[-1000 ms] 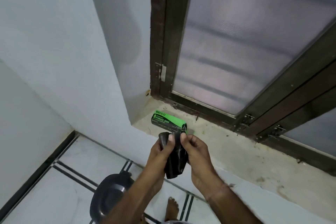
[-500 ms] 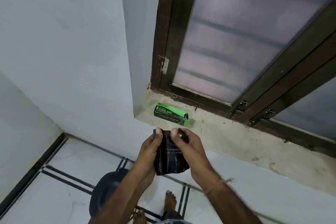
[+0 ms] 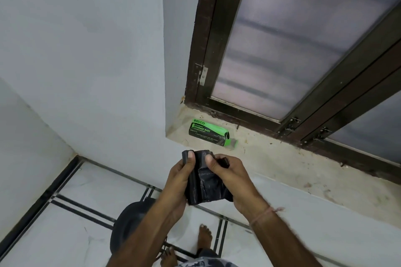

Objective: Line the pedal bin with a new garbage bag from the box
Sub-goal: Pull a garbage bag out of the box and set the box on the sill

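Observation:
A folded black garbage bag (image 3: 204,182) is held in front of me, above the floor. My left hand (image 3: 180,180) pinches its upper left edge with the thumb on top. My right hand (image 3: 230,178) pinches the upper right part, thumb pressed on the plastic. The green and black garbage bag box (image 3: 207,131) lies on the window ledge just beyond my hands, its right end flap open. The dark pedal bin (image 3: 128,225) stands on the floor below, lid shut, partly hidden by my left forearm.
A pale stone window ledge (image 3: 282,165) runs to the right under a dark wooden window frame (image 3: 204,54) with frosted glass. White walls meet at a corner on the left. My bare feet (image 3: 205,237) stand on white floor tiles with black strips.
My hands have spread the folded bag a little wider and shifted their grip along its top edge. The view has tilted slightly; the box and bin stayed put.

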A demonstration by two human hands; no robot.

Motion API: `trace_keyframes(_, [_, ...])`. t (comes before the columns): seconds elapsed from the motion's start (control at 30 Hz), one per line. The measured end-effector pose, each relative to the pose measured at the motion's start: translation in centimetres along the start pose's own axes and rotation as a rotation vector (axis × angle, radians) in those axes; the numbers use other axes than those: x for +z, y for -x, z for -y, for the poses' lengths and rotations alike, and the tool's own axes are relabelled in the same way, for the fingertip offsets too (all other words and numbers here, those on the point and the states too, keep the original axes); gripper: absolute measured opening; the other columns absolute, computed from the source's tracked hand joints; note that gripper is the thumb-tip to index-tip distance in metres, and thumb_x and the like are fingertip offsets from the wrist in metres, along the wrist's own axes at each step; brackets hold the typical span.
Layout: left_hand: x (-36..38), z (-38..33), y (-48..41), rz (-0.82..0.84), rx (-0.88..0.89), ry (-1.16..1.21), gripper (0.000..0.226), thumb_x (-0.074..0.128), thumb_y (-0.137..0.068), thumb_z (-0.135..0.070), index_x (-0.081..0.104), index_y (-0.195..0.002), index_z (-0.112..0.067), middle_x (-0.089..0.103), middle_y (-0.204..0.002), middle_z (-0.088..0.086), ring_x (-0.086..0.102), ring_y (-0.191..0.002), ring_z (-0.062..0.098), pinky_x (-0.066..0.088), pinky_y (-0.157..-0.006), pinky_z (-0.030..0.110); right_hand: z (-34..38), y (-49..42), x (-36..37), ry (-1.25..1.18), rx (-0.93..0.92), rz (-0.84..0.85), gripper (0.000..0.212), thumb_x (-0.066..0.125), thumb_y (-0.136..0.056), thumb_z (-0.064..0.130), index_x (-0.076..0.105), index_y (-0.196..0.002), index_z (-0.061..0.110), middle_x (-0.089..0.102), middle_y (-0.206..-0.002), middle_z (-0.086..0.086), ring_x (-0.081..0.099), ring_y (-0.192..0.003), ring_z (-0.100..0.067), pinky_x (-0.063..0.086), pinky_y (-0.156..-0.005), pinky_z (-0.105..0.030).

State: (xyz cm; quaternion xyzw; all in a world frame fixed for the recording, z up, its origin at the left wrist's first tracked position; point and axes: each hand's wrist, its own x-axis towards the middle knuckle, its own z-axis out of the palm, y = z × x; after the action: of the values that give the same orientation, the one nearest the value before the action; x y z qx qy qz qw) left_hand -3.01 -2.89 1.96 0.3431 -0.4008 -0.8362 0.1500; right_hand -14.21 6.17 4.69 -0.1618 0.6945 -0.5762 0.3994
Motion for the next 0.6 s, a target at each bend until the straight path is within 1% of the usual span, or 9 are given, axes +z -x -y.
trace_keyframes(0.07, [-0.2,-0.1,0.1,-0.009,0.012,-0.011,0.052,0.047,-0.102,-0.052,0.07,-0.126,-0.012,0.077,-0.117,0.014,0.074,-0.109,0.03,0.061,-0.087,0.041,-0.5,-0.2,0.3,0.001,-0.011,-0.04,0.029,0.068,-0.099,0.032,0.075,-0.106,0.005,0.08,-0.102,-0.017,0.077,-0.099,-0.034,0.062,-0.088,-0.044])
trace_keyframes(0.13, [-0.4,-0.2,0.1,-0.035,0.007,0.0,0.052,0.05,-0.099,-0.054,0.069,-0.127,-0.014,0.077,-0.116,0.012,0.075,-0.107,0.029,0.061,-0.09,0.045,-0.8,-0.6,0.4,-0.036,0.001,-0.099,0.026,0.061,-0.103,0.028,0.073,-0.111,0.006,0.08,-0.105,-0.015,0.076,-0.102,-0.032,0.061,-0.089,-0.04])
trace_keyframes(0.23, [-0.7,-0.2,0.1,-0.061,-0.002,0.021,0.053,0.053,-0.098,-0.055,0.068,-0.128,-0.014,0.077,-0.119,0.011,0.074,-0.11,0.029,0.057,-0.098,0.05,-0.8,-1.0,0.1,-0.016,-0.014,-0.147,0.019,0.055,-0.107,0.016,0.072,-0.107,0.008,0.078,-0.103,-0.015,0.073,-0.097,-0.032,0.059,-0.079,-0.035])
trace_keyframes(0.27, [-0.7,-0.1,0.1,-0.061,-0.005,0.026,0.053,0.053,-0.098,-0.054,0.067,-0.129,-0.013,0.076,-0.12,0.012,0.073,-0.112,0.029,0.056,-0.099,0.049,-0.7,-0.9,0.1,-0.014,-0.015,-0.132,0.02,0.055,-0.107,0.019,0.073,-0.106,0.012,0.078,-0.103,-0.011,0.072,-0.096,-0.028,0.058,-0.074,-0.031])
trace_keyframes(0.33, [-0.7,-0.1,0.1,-0.058,-0.013,0.036,0.051,0.053,-0.1,-0.051,0.067,-0.128,-0.011,0.076,-0.119,0.014,0.073,-0.111,0.03,0.058,-0.094,0.044,-0.1,-0.4,0.1,0.007,0.002,-0.048,0.021,0.061,-0.104,0.033,0.077,-0.107,0.02,0.08,-0.103,-0.001,0.075,-0.095,-0.018,0.055,-0.069,-0.026])
trace_keyframes(0.4, [-0.6,0.1,0.1,-0.05,-0.02,0.039,0.051,0.053,-0.101,-0.05,0.067,-0.127,-0.008,0.076,-0.116,0.017,0.074,-0.108,0.033,0.06,-0.088,0.041,0.1,-0.1,0.0,0.045,-0.014,0.044,0.024,0.069,-0.098,0.033,0.077,-0.102,0.011,0.079,-0.091,-0.002,0.076,-0.083,-0.014,0.054,-0.068,-0.021])
trace_keyframes(0.47, [-0.7,0.2,0.1,-0.045,-0.019,0.035,0.054,0.052,-0.1,-0.052,0.067,-0.127,-0.008,0.076,-0.116,0.018,0.074,-0.107,0.035,0.061,-0.085,0.041,-0.1,0.0,0.0,0.1,-0.045,0.049,0.026,0.069,-0.099,0.028,0.069,-0.088,0.005,0.067,-0.072,-0.003,0.064,-0.066,-0.014,0.047,-0.06,-0.022])
trace_keyframes(0.53, [-0.8,0.2,0.2,-0.046,-0.013,0.024,0.057,0.051,-0.098,-0.058,0.068,-0.127,-0.011,0.076,-0.118,0.017,0.074,-0.108,0.034,0.061,-0.087,0.043,-0.7,-0.3,0.0,0.125,-0.028,-0.015,0.028,0.063,-0.103,0.028,0.063,-0.087,0.005,0.059,-0.071,-0.003,0.053,-0.065,-0.017,0.043,-0.057,-0.025])
trace_keyframes(0.6, [-0.9,0.2,0.2,-0.037,-0.012,0.021,0.061,0.048,-0.097,-0.062,0.068,-0.129,-0.013,0.075,-0.122,0.016,0.072,-0.113,0.034,0.056,-0.098,0.051,-1.0,-0.7,-0.1,0.095,0.0,-0.077,0.023,0.057,-0.107,0.021,0.065,-0.097,0.002,0.066,-0.078,-0.009,0.058,-0.073,-0.02,0.047,-0.062,-0.03])
